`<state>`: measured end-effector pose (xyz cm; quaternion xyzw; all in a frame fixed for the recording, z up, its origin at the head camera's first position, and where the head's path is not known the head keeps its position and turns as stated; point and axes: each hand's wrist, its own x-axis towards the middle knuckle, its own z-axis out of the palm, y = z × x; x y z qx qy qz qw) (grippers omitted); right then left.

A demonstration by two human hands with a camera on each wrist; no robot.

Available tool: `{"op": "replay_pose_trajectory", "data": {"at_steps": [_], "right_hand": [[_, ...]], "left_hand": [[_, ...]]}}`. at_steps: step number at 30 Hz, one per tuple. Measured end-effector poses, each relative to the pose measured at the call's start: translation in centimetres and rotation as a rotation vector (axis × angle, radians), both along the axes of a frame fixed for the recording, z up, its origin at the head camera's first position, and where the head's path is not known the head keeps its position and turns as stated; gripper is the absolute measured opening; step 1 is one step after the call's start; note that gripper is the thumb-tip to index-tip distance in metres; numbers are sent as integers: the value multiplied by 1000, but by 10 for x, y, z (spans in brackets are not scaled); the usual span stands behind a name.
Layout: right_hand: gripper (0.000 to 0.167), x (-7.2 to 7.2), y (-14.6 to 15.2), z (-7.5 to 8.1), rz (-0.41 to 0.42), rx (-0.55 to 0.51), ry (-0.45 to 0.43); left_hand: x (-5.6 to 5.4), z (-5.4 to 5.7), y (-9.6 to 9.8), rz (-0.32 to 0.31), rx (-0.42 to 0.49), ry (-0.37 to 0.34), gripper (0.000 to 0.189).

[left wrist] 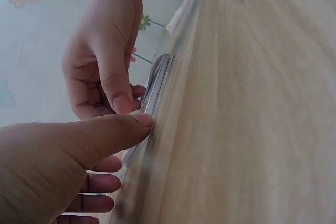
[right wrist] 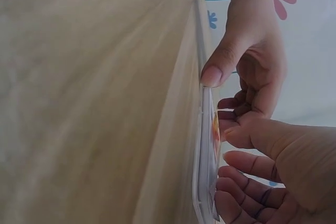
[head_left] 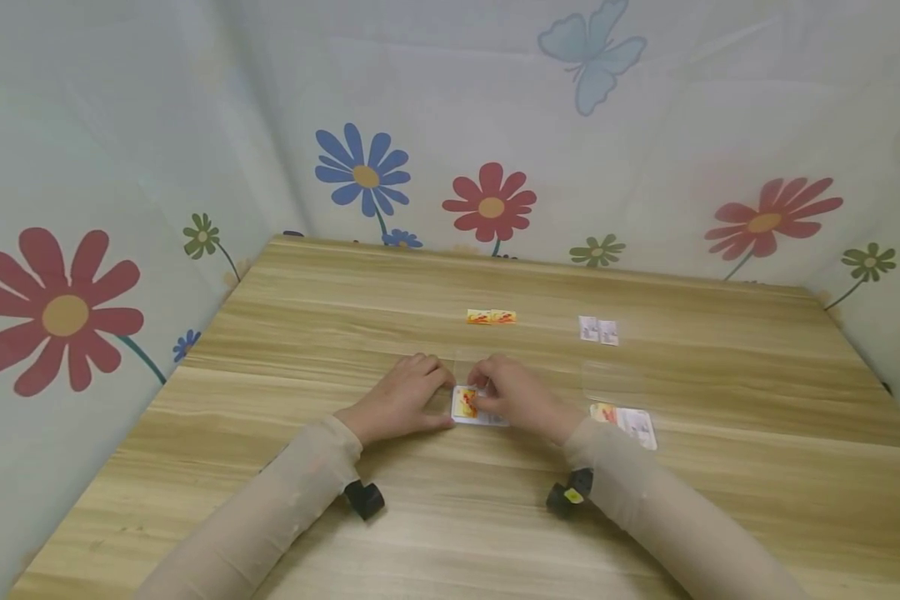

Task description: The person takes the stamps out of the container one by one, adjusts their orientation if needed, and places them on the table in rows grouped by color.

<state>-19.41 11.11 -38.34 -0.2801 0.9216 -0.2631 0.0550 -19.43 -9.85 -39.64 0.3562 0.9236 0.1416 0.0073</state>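
Note:
A flat white rectangular case (head_left: 459,418) with rounded corners lies on the wooden table between my hands. On it is a small yellow-and-red picture card (head_left: 464,402). My left hand (head_left: 401,398) grips the case's left end, thumb at the near corner and a finger at the far one. In the right wrist view that thumb (right wrist: 212,75) presses the case's end. My right hand (head_left: 521,398) reaches over the case's right half, its curled thumb and fingertips holding the picture card. The left wrist view shows a thin curved edge (left wrist: 160,64) rising from the case beside the right fingers.
A second case (head_left: 637,427) with a picture lies beside my right sleeve. Behind it is a clear plastic sheet (head_left: 611,379). Two yellow-red cards (head_left: 491,317) and two pale printed cards (head_left: 598,330) lie farther back. A flowered curtain (head_left: 435,100) borders the table.

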Motion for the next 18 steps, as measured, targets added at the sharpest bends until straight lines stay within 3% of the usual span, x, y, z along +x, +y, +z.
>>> {"op": "replay_pose_trajectory", "data": {"at_steps": [10, 18], "right_hand": [[19, 0, -7, -2, -12, 105, 49], [18, 2, -8, -1, -11, 107, 50]], "left_hand": [[1, 1, 0, -3, -2, -3, 50], [1, 2, 1, -2, 0, -11, 49]]}}
